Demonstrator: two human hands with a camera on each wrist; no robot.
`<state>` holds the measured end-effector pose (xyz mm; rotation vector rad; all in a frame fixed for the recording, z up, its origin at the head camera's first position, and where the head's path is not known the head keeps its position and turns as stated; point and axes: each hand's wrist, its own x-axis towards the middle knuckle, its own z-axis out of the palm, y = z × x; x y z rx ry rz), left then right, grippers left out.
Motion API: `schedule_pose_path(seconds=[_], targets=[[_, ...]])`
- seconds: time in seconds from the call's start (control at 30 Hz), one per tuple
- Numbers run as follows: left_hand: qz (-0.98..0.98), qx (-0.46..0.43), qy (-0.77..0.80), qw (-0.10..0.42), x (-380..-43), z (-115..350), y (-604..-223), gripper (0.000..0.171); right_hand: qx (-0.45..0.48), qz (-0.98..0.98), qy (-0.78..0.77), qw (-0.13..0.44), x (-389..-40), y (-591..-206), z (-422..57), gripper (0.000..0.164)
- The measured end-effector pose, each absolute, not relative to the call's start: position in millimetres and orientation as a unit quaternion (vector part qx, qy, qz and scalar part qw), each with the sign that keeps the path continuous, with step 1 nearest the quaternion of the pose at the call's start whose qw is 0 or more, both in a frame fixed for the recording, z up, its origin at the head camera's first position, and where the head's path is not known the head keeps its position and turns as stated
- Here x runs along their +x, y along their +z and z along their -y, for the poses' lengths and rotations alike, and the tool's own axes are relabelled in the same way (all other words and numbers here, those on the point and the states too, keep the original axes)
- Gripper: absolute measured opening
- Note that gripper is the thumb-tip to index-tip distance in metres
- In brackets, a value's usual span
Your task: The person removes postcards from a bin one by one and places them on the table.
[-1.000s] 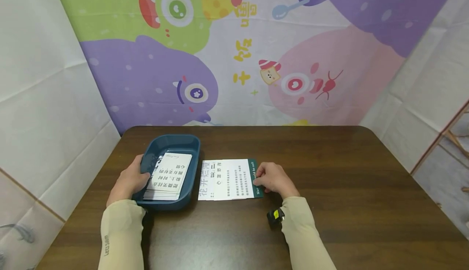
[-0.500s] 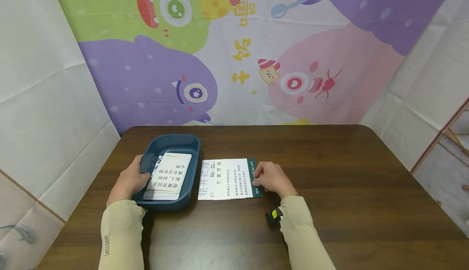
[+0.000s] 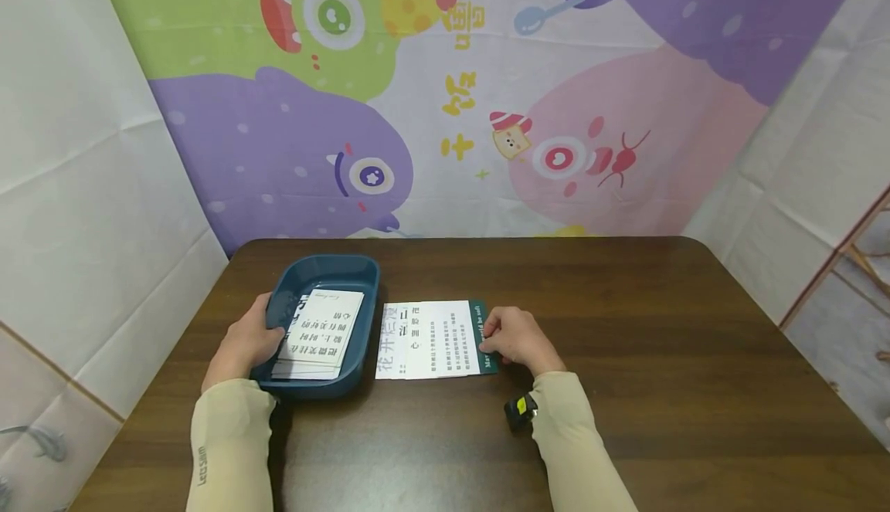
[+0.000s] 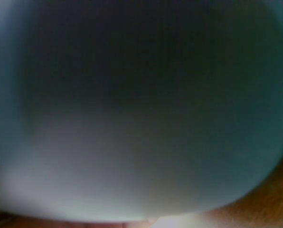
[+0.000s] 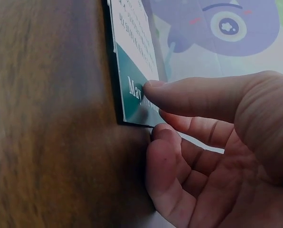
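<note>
A dark blue rectangular tray (image 3: 371, 327) stands on the left of the table and holds several white printed cards (image 3: 321, 330). My left hand (image 3: 245, 344) grips the tray's left wall, thumb over the rim; its other fingers are hidden. The blurred tray fills most of the left wrist view. Right of the tray lies an overlapping row of white printed cards (image 3: 427, 350), ending in a card with a green band (image 3: 487, 357). My right hand (image 3: 521, 340) pinches that card's right edge. In the right wrist view the thumb (image 5: 179, 95) lies on the green band (image 5: 132, 107).
The brown wooden table (image 3: 660, 357) has rounded far corners. Behind it hangs a cloth (image 3: 452, 149) printed with cartoon monsters. A small black device (image 3: 520, 411) with a yellow mark is at my right wrist.
My right hand has shifted very slightly, in step with a small shift of the whole view. The left hand, tray and cards keep their places.
</note>
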<state>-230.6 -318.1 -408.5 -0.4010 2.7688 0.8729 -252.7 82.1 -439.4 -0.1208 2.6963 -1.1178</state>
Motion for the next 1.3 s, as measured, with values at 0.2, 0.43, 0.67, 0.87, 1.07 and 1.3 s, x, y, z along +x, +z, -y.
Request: schedule_pose_path(seconds=[0.2,0.43,0.67,0.87,1.07,1.3], targets=[[-0.940,-0.131,0.296,0.105,-230.3,318.5,-407.5,0.070,-0.043,-0.919,-0.378,0.105,-252.7,-435.9,-82.6,0.015],[-0.939,-0.128,0.302,0.106,-228.1,318.1,-406.2,0.070,-0.068,-0.914,-0.399,-0.018,-238.0,-403.2,-60.2,0.011],[-0.941,-0.130,0.294,0.109,-227.6,319.2,-408.4,0.069,-0.213,-0.881,-0.414,-0.084,-202.8,-372.5,21.6,0.012],[-0.938,-0.123,0.306,0.104,-230.3,315.2,-412.9,0.067,-0.274,-0.874,-0.401,-0.004,-204.4,-378.1,96.5,0.013],[-0.930,-0.114,0.335,0.097,-231.5,310.1,-416.0,0.067,-0.264,-0.946,-0.171,-0.083,-212.2,-405.0,133.1,0.029],[-0.934,-0.115,0.328,0.081,-229.1,317.6,-412.0,0.066,-0.152,-0.982,-0.058,-0.092,-209.4,-414.8,171.0,0.065]])
